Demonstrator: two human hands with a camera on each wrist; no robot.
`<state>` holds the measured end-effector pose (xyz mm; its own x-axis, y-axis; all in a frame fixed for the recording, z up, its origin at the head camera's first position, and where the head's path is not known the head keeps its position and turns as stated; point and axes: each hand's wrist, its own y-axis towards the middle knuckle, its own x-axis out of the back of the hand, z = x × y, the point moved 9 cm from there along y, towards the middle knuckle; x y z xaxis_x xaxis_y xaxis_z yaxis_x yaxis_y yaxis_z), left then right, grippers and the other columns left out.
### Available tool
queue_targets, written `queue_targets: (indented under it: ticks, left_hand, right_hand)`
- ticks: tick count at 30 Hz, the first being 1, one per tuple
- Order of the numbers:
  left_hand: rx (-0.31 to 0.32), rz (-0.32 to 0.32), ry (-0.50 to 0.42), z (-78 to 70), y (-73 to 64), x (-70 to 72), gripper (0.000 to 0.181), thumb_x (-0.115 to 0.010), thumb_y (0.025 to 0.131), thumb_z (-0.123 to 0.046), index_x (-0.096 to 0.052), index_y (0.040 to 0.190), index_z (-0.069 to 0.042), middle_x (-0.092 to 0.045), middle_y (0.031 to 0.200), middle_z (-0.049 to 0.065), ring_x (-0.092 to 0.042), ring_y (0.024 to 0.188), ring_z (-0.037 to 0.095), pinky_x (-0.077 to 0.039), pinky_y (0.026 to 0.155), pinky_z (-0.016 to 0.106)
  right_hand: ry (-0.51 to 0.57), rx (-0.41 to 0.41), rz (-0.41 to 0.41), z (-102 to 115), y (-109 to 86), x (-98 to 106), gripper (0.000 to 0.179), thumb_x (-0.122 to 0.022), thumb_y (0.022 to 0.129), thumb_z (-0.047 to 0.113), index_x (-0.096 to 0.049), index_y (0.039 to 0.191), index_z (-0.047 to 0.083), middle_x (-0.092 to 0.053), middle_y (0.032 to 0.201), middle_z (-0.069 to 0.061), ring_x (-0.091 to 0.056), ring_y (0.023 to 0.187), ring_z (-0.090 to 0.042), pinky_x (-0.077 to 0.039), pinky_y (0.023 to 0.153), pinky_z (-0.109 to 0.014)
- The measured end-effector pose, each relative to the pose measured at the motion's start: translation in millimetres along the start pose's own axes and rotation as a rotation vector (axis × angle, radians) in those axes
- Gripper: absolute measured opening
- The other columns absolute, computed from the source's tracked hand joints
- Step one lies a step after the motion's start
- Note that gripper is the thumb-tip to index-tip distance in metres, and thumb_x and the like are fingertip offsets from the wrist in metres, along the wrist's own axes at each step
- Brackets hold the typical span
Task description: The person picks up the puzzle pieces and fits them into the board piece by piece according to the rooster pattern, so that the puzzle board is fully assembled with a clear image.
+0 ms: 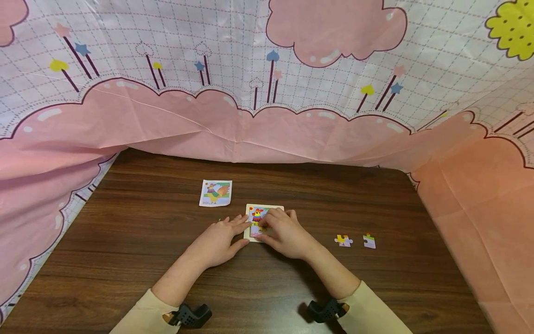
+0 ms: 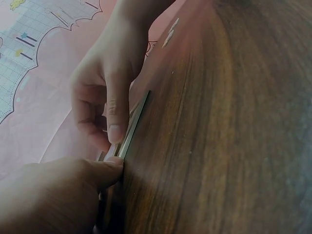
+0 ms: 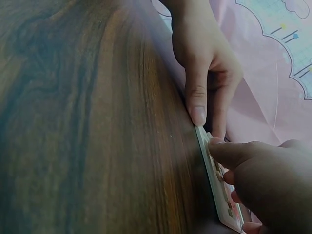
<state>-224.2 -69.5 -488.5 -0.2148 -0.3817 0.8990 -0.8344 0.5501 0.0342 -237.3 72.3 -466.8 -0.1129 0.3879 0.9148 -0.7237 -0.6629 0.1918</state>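
Note:
A small puzzle board (image 1: pixel 265 205) with a pale rim lies on the wooden table, bearing a bright rooster picture (image 1: pixel 257 215). At its left edge, my left hand (image 1: pixel 221 239) has fingers stretched out and touching the rim; the thumb rests near the lower left corner. My right hand (image 1: pixel 288 234) covers the board's right half. Its fingers bend down onto the puzzle, and its thumb (image 3: pixel 226 152) touches near the rim. Whether a piece is pinched under those fingers is hidden. In the right wrist view, the board (image 3: pixel 212 180) shows edge-on beneath both hands.
Two loose puzzle pieces lie to the right: a yellow and lilac one (image 1: pixel 344 240) and a green and lilac one (image 1: pixel 369 241). A paper card (image 1: pixel 215 193) printed with a rooster lies behind the left hand. A pink patterned cloth (image 1: pixel 233 134) hangs around the table (image 1: pixel 158 185).

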Motion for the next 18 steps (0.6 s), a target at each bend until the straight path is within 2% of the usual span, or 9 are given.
queue_targets:
  ticks: [11,18]
  left_hand:
    - [-0.007,-0.001,-0.011,-0.7,-1.0,0.2,0.056,-0.066,0.106,-0.041,-0.058,0.154,-0.013,-0.048,0.160,0.010,-0.048,0.144,0.035,-0.041,0.115,0.060]
    - [-0.002,0.004,-0.019,-0.5,-1.3,1.1,0.056,-0.067,0.106,-0.040,-0.058,0.154,-0.013,-0.047,0.161,0.009,-0.048,0.145,0.035,-0.040,0.116,0.061]
  right_hand:
    - [-0.017,-0.008,-0.013,1.8,1.5,-3.2,0.030,-0.078,0.098,0.042,-0.072,0.114,0.017,-0.065,0.115,0.006,-0.060,0.115,-0.015,-0.038,0.095,-0.052]
    - [-0.017,0.004,-0.041,2.3,1.4,-2.9,0.042,-0.077,0.098,0.044,-0.076,0.128,0.015,-0.063,0.117,0.006,-0.059,0.116,-0.014,-0.035,0.097,-0.053]
